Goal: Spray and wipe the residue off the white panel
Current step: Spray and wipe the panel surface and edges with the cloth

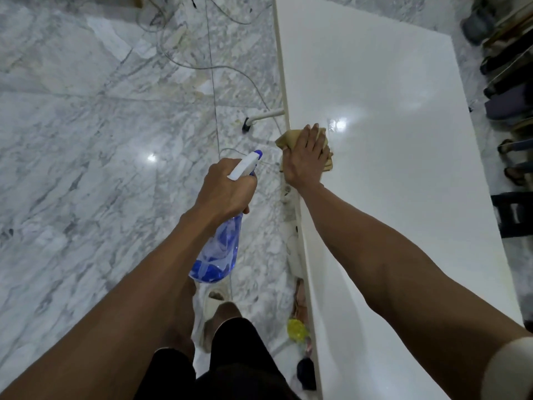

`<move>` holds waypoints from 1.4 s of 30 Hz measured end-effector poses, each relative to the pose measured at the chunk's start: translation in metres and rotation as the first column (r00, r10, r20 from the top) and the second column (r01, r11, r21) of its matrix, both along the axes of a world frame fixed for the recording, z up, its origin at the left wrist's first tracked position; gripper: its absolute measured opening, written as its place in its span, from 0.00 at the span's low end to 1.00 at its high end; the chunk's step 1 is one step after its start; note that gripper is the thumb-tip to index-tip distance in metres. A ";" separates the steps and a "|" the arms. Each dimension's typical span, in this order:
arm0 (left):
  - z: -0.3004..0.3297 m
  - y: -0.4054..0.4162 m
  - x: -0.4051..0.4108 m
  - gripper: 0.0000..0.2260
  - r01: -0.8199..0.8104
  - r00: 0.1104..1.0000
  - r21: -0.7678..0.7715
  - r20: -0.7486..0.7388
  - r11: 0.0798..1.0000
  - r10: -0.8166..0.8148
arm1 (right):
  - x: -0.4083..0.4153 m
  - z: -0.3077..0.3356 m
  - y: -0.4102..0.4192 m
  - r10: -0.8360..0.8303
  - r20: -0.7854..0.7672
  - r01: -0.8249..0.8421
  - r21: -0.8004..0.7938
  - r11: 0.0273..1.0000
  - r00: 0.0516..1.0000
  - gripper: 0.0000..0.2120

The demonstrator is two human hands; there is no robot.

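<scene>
A glossy white panel [383, 157] runs from the top centre down the right side of the view. My right hand [305, 157] presses a tan cloth [284, 140] flat against the panel's left edge, fingers straight. A wet shiny patch [336, 124] sits just beyond the fingertips. My left hand [226, 189] grips the neck of a clear blue spray bottle [219, 252] with a white and blue trigger head, held over the floor to the left of the panel, nozzle pointing toward the cloth.
Marble floor [86, 140] fills the left side, with loose cables [230, 70] trailing near the panel's white leg [265, 115]. Shoes and sandals [507, 105] line the right edge. A yellow object [297, 327] and clutter lie under the panel's near edge. My feet wear slippers [213, 307].
</scene>
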State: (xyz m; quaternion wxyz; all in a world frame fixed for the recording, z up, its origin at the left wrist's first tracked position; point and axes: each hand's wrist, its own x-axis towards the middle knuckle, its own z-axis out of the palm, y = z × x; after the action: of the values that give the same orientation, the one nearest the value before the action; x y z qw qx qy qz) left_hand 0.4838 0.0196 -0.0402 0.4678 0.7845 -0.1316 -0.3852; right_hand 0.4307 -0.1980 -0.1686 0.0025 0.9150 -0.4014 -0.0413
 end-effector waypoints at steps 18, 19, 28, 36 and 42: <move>-0.003 0.103 -0.207 0.11 0.014 1.000 0.012 -0.018 1.000 -0.013 | -0.229 -0.002 0.127 -0.002 0.034 0.002 0.009 1.000 0.999 0.34; -0.002 0.112 -0.219 0.10 0.028 1.000 0.011 -0.005 1.000 -0.028 | -0.243 -0.002 0.135 -0.006 0.030 0.005 0.012 1.000 1.000 0.34; -0.008 0.197 -0.336 0.11 0.084 0.996 -0.010 -0.008 0.996 -0.084 | -0.378 -0.003 0.213 -0.041 0.012 0.041 0.011 0.999 0.999 0.34; -0.009 0.247 -0.450 0.11 0.103 0.994 0.001 -0.038 0.995 -0.103 | -0.494 0.004 0.283 -0.047 0.035 0.044 0.079 0.996 0.998 0.34; -0.006 0.285 -0.535 0.11 0.067 0.997 -0.022 -0.027 0.998 -0.067 | -0.579 0.007 0.331 -0.018 0.040 0.015 0.084 0.996 0.999 0.33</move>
State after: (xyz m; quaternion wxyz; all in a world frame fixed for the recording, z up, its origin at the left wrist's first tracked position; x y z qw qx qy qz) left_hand -0.0509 0.3045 -0.0457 0.4645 0.7695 -0.1554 -0.4099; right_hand -0.1479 0.1326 -0.1621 -0.0444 0.9116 -0.4068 -0.0393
